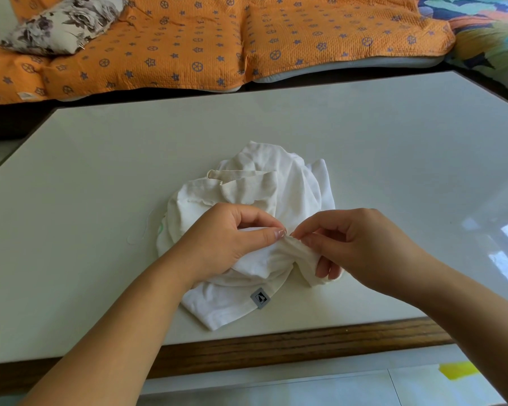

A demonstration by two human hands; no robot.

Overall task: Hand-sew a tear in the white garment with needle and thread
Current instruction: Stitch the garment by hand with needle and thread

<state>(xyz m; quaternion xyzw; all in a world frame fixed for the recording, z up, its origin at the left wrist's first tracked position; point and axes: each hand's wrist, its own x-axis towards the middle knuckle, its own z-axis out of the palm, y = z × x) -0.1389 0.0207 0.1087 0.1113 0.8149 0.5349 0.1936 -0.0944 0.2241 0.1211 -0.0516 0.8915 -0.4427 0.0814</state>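
**Fingertips crowding the stitch point**

Pinches a raised fold of the white garment (247,197) with the left hand (232,238), thumb and forefinger closed on the cloth, other fingers curled. Pinches the same fold from 3 o'clock with the right hand (355,244), lower fingers tucked under the fabric. Shows what may be the needle (291,237), a tiny glint between the two pinches; cannot say for sure at this size. Has the garment heaped near the middle of the counter (100,186), a little toward 6 o'clock, with a faint loop of thread (143,230) at 9 o'clock of the heap.

Could prick a fingertip, with the pinches meeting so closely. Could catch a second layer of the bunched cloth and sew the layers together. Could snag or knot the loose thread if drawn through fast.

Runs roughly 12 to 6 o'clock along the heap's long axis, hem corner and grey label (260,298) pointing toward 6 o'clock. Runs from 10 toward 4 o'clock along the pinched fold. Cannot read the needle's own direction.
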